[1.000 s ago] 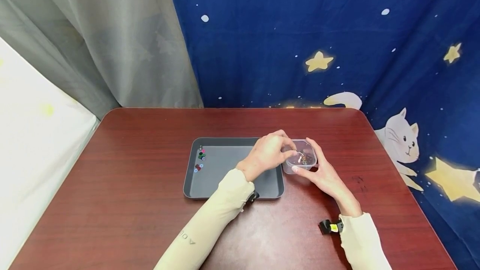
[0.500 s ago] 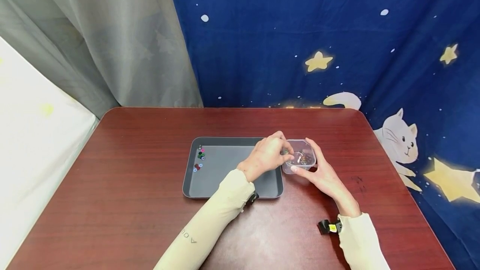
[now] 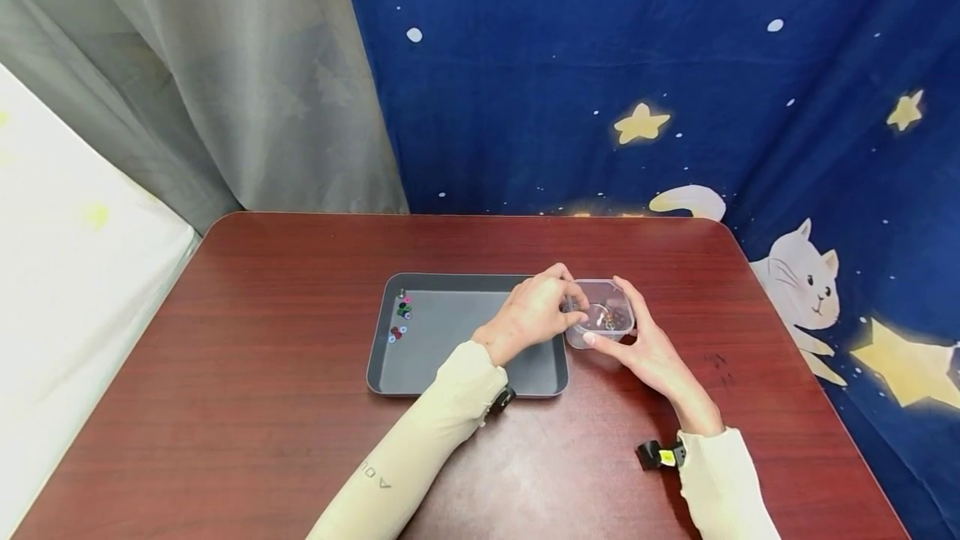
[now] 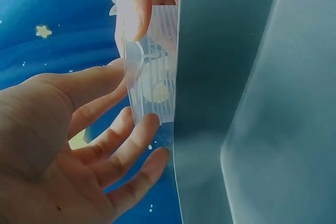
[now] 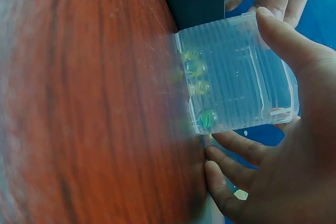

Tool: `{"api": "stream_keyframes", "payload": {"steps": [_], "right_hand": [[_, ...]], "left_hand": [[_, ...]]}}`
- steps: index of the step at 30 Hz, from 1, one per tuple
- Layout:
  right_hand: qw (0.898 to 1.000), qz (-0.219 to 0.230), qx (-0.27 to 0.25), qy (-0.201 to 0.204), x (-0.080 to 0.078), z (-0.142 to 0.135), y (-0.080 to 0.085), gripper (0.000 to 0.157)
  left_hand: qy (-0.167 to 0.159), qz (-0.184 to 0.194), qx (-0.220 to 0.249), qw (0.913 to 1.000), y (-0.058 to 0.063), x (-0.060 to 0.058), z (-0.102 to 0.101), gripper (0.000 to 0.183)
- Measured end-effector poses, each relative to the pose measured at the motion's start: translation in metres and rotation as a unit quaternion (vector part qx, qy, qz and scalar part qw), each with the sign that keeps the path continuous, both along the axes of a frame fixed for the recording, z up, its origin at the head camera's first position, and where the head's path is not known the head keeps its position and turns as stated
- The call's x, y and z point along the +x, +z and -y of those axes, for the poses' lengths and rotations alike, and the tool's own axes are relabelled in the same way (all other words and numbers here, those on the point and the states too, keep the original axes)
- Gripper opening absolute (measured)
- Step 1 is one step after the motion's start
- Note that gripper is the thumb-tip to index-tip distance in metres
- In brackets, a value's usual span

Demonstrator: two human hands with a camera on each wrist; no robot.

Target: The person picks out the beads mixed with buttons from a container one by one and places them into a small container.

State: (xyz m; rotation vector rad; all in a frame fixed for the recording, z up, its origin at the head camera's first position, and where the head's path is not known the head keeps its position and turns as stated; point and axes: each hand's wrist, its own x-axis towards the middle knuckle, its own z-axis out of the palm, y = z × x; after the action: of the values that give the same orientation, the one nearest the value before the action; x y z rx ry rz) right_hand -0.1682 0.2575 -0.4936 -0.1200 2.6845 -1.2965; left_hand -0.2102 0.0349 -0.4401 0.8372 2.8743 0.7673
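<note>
A clear plastic box (image 3: 611,297) stands at the tray's right end. My right hand (image 3: 651,350) grips it, thumb on the near rim and fingers round the far side. Through its ribbed wall, the right wrist view shows several glass marbles (image 5: 206,118) with green and yellow inside, lying at the bottom. My left hand (image 3: 528,311) reaches over the box's left side, thumb and index finger dipping past the rim. Its other fingers (image 4: 126,153) stay spread outside the wall. The tips of that thumb and index finger are hidden, so I cannot tell whether they pinch anything.
The grey tray (image 3: 450,361) lies left of the box, under my left wrist. Small coloured round pieces (image 3: 404,309), red, green, blue and pink, sit in groups along its left side. The brown table (image 3: 262,373) ends at a blue star-patterned curtain (image 3: 525,90).
My left thumb and index finger have shifted slightly left and down, to the box's left rim. My right hand keeps its grip, and the box stays in place.
</note>
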Motion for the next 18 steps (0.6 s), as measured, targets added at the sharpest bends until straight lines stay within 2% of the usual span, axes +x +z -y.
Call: {"api": "stream_keyframes", "payload": {"steps": [10, 18], "right_hand": [[1.0, -0.002, -0.001, 0.0, 0.002, 0.0, 0.001, 0.102], [1.0, -0.009, -0.003, 0.0, 0.001, 0.002, 0.003, 0.103]], "left_hand": [[-0.001, -0.002, 0.039, 0.9992, 0.001, 0.0, 0.012, 0.014], [0.033, -0.017, 0.054, 0.9978, 0.006, -0.004, 0.038, 0.011]]}}
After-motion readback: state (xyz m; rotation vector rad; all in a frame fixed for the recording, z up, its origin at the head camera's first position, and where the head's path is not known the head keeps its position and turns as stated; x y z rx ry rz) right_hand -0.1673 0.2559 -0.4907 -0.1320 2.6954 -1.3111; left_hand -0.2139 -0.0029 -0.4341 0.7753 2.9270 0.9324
